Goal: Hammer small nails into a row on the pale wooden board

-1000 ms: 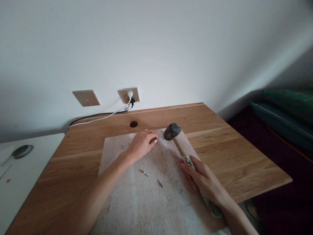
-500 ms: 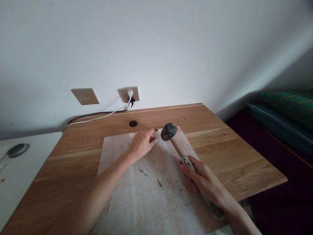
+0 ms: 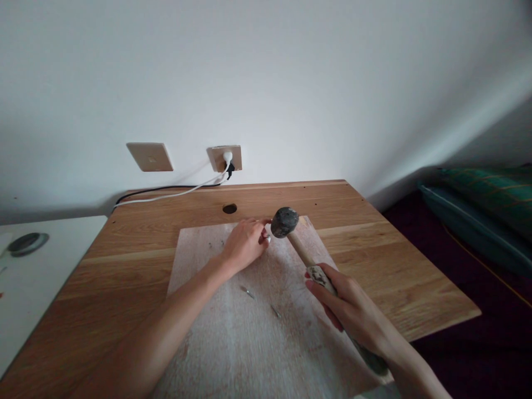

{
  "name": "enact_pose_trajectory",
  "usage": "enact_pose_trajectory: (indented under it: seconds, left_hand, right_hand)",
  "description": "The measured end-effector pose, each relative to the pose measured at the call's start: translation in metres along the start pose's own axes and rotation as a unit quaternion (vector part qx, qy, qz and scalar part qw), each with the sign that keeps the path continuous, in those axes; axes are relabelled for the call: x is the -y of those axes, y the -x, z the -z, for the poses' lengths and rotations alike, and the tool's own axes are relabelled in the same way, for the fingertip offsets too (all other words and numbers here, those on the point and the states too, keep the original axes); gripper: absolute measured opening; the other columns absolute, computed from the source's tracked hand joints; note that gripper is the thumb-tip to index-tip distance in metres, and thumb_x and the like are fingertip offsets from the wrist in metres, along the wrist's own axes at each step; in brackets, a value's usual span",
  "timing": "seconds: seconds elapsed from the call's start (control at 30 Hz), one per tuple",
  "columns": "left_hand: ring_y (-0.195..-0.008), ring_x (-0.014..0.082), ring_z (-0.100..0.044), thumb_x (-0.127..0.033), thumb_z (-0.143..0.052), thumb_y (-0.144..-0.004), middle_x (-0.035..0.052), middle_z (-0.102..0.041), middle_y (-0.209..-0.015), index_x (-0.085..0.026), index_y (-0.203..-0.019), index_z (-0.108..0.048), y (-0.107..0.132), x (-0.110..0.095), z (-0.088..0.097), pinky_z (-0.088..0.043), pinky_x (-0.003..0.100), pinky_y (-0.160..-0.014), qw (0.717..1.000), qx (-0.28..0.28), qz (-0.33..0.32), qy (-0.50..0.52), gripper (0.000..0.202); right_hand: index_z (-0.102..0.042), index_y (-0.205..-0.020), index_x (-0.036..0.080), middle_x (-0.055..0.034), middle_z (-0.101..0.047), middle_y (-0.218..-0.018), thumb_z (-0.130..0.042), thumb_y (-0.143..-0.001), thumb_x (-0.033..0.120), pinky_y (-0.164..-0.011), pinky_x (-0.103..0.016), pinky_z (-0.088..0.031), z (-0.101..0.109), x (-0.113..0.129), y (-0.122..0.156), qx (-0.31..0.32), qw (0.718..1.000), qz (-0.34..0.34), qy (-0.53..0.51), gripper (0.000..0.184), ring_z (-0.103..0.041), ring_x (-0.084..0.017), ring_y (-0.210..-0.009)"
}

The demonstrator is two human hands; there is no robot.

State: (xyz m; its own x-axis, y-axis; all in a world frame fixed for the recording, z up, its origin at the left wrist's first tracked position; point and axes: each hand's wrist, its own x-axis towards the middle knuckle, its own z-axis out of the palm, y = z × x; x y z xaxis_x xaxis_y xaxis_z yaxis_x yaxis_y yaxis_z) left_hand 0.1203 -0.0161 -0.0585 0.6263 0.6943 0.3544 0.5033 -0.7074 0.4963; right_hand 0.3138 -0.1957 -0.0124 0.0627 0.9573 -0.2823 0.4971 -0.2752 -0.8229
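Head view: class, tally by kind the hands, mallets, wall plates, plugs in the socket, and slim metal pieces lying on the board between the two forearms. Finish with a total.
Hands: 2
Mallet: 1
Wall plates: 2
Plugs: 2
Slim metal pieces: 2
Total: 9

- Wall [image 3: 316,83]: plain white, stood behind the table's far edge; a pale band of light slanted across its right side.
- Table [image 3: 407,266]: wood-grained; had a round hole [image 3: 229,208] near the far edge.
- Wall plates, two: beige; the right-hand socket [image 3: 215,159] held plugs.
- White surface [image 3: 54,282]: adjoined the left edge.
- Cushions [image 3: 469,221]: blue-green, lay beyond the right edge.
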Motion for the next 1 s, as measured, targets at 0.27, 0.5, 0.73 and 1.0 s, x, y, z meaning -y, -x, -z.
enact_pose_trajectory:
  seconds: [0.27,0.5,0.73,1.0]
  left_hand:
    - [-0.09,0.0232,-0.072,-0.002,-0.069,-0.08,0.0057,-0.078,-0.094,-0.017,-0.115,-0.07,-0.0014,-0.0023,-0.0013,-0.056,0.036,-0.086,1.0,0.002,0.021,-0.004,0.038]
    - [-0.092,0.0238,-0.075,0.0,-0.067,-0.079,0.0067,-0.079,-0.094,-0.017,-0.117,-0.07,-0.0019,-0.0056,-0.0008,-0.058,0.035,-0.087,0.999,0.011,0.028,-0.011,0.042]
    - [-0.092,0.0246,-0.075,0.001,-0.066,-0.079,0.0076,-0.08,-0.096,-0.016,-0.123,-0.069,-0.0017,-0.0077,0.0012,-0.058,0.036,-0.087,0.999,0.015,0.043,-0.008,0.047]
    - [-0.092,0.0253,-0.076,0.0,-0.066,-0.08,0.008,-0.081,-0.096,-0.017,-0.119,-0.07,-0.0006,-0.0083,0.0041,-0.058,0.036,-0.086,0.999,0.024,0.044,0.002,0.043]
  right_hand:
    - [-0.056,-0.093,0.023,0.0107,-0.043,-0.051,-0.052,-0.102,0.055,-0.043,-0.023,-0.029,-0.0019,-0.0006,0.0011,0.001,1.0,-0.009,-0.003,0.033,-0.042,-0.01,-0.04]
    - [-0.055,-0.094,0.023,0.0111,-0.042,-0.052,-0.052,-0.101,0.053,-0.042,-0.022,-0.029,-0.0014,0.004,-0.0002,0.008,1.0,-0.015,-0.004,0.031,-0.041,-0.009,-0.04]
    - [-0.055,-0.092,0.023,0.0105,-0.044,-0.048,-0.05,-0.102,0.055,-0.043,-0.023,-0.03,-0.0062,0.0006,0.0001,0.009,1.0,-0.022,0.012,0.034,-0.041,-0.01,-0.04]
    - [-0.054,-0.091,0.024,0.0103,-0.044,-0.049,-0.05,-0.101,0.058,-0.044,-0.023,-0.03,-0.0079,0.001,0.0013,0.01,1.0,-0.022,0.004,0.036,-0.041,-0.011,-0.04]
